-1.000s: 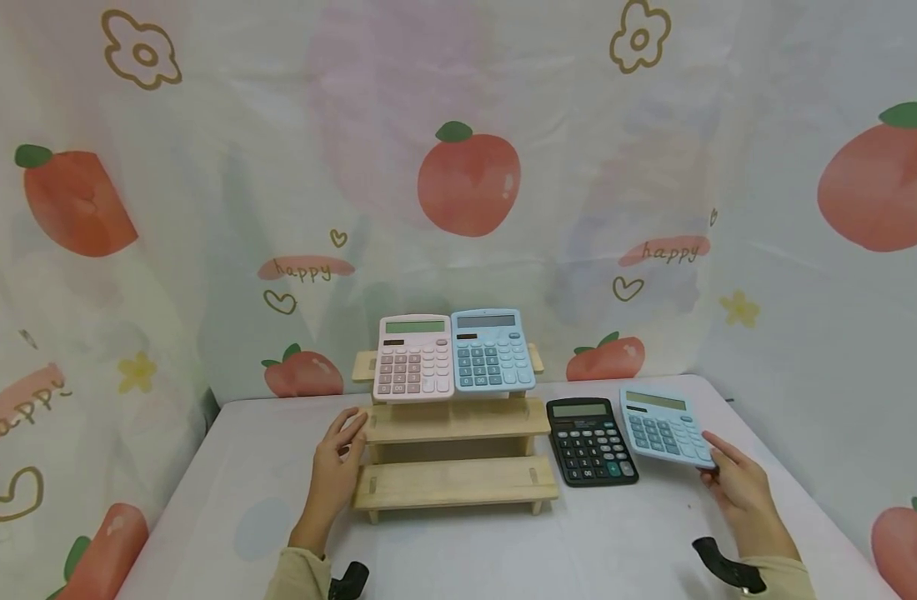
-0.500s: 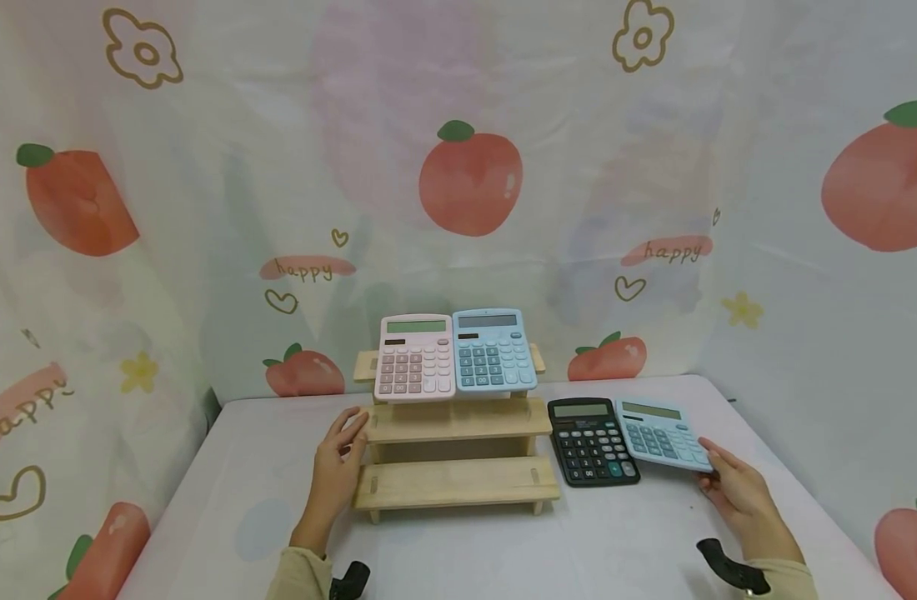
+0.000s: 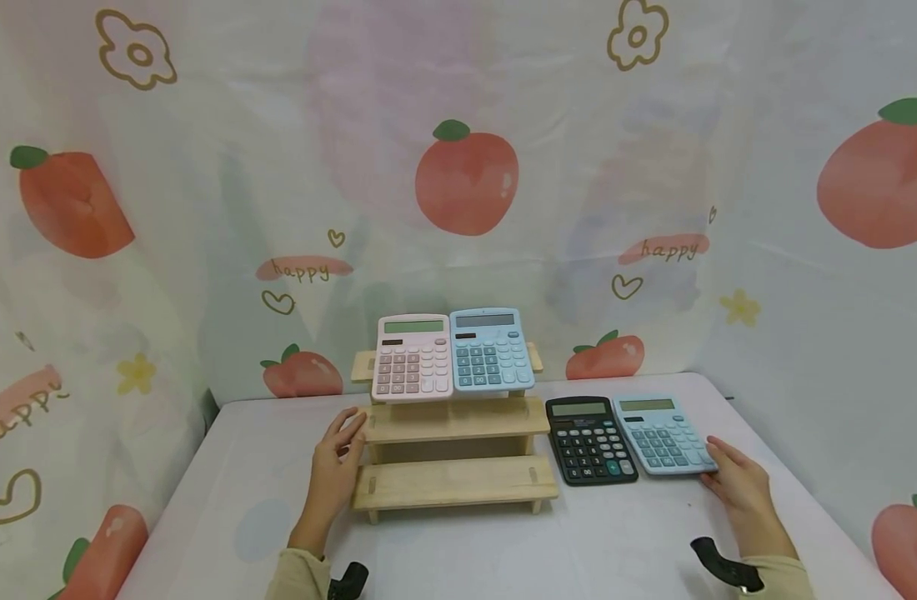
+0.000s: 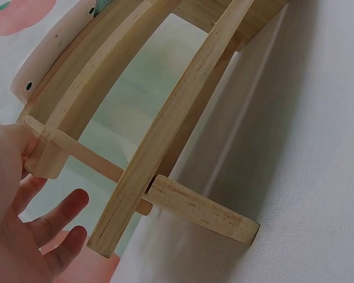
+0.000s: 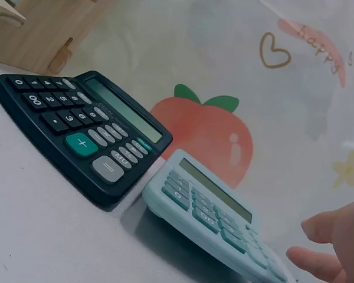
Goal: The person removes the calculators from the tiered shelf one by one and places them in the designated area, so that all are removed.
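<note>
My left hand (image 3: 337, 467) grips the left end of the middle tier of a wooden stepped rack (image 3: 458, 486). In the left wrist view that hand pinches the slat's end, the other fingers spread off the wood. At the right, my right hand (image 3: 744, 496) holds the lower right corner of a light blue calculator (image 3: 664, 437), just right of a black calculator (image 3: 589, 442). The right wrist view shows a shadow beneath the light blue one; two digits appear at its right end, and the grip itself is partly out of frame.
A pink calculator (image 3: 412, 358) and a blue calculator (image 3: 492, 350) lean side by side on the rack's top tier. White cloth covers the table (image 3: 458, 558). Behind it hangs a fruit-printed backdrop (image 3: 563, 167), close to the rack.
The light blue calculator has come down and left, turning straighter beside the black one, with my right hand staying at its corner. My left hand has stayed on the rack.
</note>
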Demonstrator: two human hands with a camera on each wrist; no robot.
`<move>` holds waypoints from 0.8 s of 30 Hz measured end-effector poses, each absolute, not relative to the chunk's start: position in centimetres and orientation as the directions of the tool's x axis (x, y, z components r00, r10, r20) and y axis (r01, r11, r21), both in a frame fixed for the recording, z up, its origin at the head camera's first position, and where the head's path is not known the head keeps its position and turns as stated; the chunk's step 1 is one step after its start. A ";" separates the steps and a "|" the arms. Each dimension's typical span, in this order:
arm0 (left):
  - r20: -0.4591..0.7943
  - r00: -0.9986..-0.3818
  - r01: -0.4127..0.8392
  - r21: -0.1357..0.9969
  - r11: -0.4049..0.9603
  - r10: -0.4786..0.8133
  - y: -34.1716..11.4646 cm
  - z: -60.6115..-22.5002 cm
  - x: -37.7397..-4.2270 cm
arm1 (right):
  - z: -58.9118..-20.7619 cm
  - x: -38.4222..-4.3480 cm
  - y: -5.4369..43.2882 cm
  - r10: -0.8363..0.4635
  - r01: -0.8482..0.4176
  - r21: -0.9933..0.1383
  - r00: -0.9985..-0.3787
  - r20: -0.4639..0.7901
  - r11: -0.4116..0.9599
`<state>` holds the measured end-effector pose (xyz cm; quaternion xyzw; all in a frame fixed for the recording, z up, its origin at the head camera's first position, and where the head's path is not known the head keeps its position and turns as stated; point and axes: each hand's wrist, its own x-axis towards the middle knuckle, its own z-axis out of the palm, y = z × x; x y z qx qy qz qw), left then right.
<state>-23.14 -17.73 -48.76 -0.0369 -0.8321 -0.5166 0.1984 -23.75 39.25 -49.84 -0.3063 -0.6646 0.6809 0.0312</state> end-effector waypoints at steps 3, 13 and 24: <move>0.372 -0.917 0.271 0.845 0.460 -0.144 -17.7 -48.8 -23.1 | -49.7 -23.9 39.0 0.459 0.388 -0.919 -0.805 -0.377 -0.074; 0.375 -0.916 0.275 0.846 0.457 -0.143 -17.8 -49.0 -23.1 | -49.4 -24.1 38.3 0.458 0.404 -0.895 -0.842 -0.284 0.187; 0.390 -0.910 0.286 0.838 0.465 -0.142 -17.7 -48.7 -23.1 | -49.0 -23.7 37.4 0.454 0.412 -0.876 -0.849 -0.270 0.251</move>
